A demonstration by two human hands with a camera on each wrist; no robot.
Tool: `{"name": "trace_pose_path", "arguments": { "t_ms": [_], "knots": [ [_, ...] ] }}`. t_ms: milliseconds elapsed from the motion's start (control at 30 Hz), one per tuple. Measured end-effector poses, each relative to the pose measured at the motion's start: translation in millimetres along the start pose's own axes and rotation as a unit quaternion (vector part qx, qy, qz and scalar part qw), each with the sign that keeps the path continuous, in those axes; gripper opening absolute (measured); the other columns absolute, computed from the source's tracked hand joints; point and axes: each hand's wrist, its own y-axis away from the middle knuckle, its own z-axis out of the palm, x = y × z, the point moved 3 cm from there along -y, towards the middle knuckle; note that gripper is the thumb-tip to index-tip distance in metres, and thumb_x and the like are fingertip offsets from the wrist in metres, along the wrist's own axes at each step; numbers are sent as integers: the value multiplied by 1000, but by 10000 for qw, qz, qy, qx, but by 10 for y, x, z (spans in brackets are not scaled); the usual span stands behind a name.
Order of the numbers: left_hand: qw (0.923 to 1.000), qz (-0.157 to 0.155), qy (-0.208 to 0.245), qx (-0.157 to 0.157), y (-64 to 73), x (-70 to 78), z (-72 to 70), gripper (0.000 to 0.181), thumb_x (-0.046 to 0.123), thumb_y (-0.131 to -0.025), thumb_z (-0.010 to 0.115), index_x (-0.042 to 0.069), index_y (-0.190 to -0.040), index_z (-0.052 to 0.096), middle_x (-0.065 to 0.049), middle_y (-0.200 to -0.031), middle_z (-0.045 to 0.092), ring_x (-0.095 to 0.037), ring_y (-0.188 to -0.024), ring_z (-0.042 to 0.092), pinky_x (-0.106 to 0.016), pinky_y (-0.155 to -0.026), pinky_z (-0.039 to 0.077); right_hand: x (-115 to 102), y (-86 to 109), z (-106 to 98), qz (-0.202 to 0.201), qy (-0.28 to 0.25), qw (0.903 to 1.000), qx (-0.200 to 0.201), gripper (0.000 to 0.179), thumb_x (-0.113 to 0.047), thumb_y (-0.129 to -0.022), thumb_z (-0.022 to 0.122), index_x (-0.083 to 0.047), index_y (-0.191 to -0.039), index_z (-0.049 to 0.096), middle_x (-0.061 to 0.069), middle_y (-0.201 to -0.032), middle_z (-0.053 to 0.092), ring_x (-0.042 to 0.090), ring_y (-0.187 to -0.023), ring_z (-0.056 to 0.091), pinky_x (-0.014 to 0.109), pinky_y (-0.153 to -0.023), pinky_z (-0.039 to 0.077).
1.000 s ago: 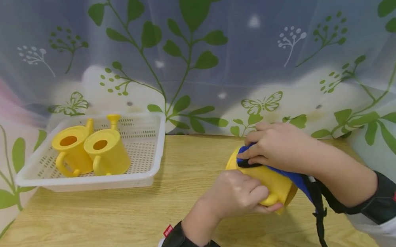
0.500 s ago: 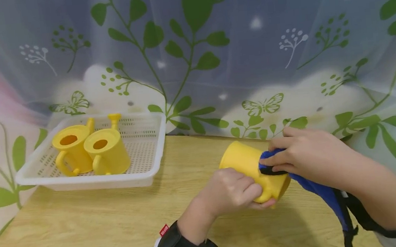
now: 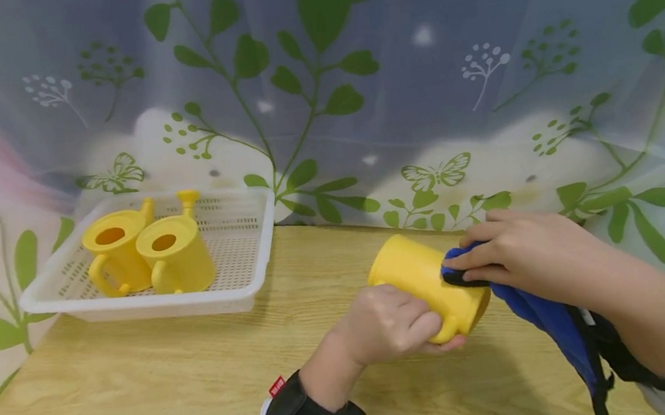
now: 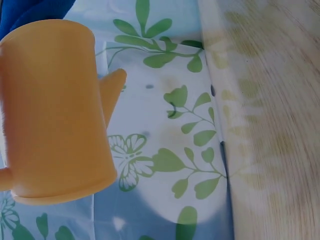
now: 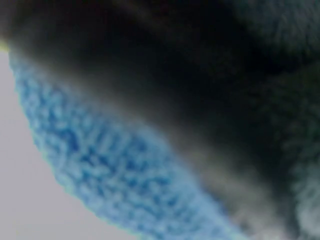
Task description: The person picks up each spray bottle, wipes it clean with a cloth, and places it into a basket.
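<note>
A yellow watering can (image 3: 413,270) is tipped on its side above the table, its base toward the upper left. My left hand (image 3: 388,322) grips it by the handle, fingers curled. In the left wrist view the can's body (image 4: 57,115) fills the left side, with its spout (image 4: 113,92) sticking out to the right. My right hand (image 3: 517,250) holds a blue cloth (image 3: 538,314) with black edging and presses it on the can's side near the top rim. The cloth (image 5: 110,160) hangs close before the right wrist camera, much of that view being dark.
A white perforated plastic basket (image 3: 241,256) stands at the back left of the wooden table (image 3: 174,376). Two more yellow watering cans (image 3: 117,255) sit upright in it. Behind the table hangs a curtain (image 3: 322,101) printed with leaves and butterflies.
My right hand has slid the cloth from near the can's base toward its top rim, moving right. The left hand keeps its grip, and the can has turned slightly, showing more of its side.
</note>
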Motion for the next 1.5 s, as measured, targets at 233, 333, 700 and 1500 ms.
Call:
{"name": "trace_pose_path", "arguments": {
  "t_ms": [233, 333, 700, 1500],
  "knots": [
    [10000, 1, 38, -77, -15, 4, -19, 45, 52, -83, 65, 24, -59, 39, 16, -48, 36, 4, -41, 30, -9, -44, 28, -71, -286, -25, -102, -225, 9995, -182, 22, -31, -87, 71, -33, -108, 73, -8, -105, 68, 14, -88, 59, 29, -66, 50],
    [9999, -70, 66, -85, -13, 9, -20, 45, 52, -83, 66, 23, -59, 39, 15, -48, 36, 3, -41, 30, -10, -43, 27, -97, -422, -45, -291, -194, 9988, -331, 20, -31, -88, 70, -32, -108, 74, -9, -102, 68, 14, -85, 60, 28, -65, 50],
    [9984, -315, 455, -106, 0, 15, -5, 41, 47, -84, 66, 22, -62, 42, 14, -51, 37, 2, -42, 30, -11, -44, 28, -122, -816, -16, -615, -189, 9937, -922, 20, -26, -89, 69, -28, -108, 74, -7, -93, 66, 9, -76, 59, 22, -57, 44],
    [9994, -199, 262, -94, 66, -81, -33, 42, 46, -85, 65, 21, -61, 41, 13, -50, 34, 1, -41, 32, -12, -43, 29, 45, -302, -18, -526, -233, 9969, -545, 24, -31, -88, 70, -33, -112, 72, -9, -104, 64, 12, -88, 57, 25, -63, 46]
  ]
}}
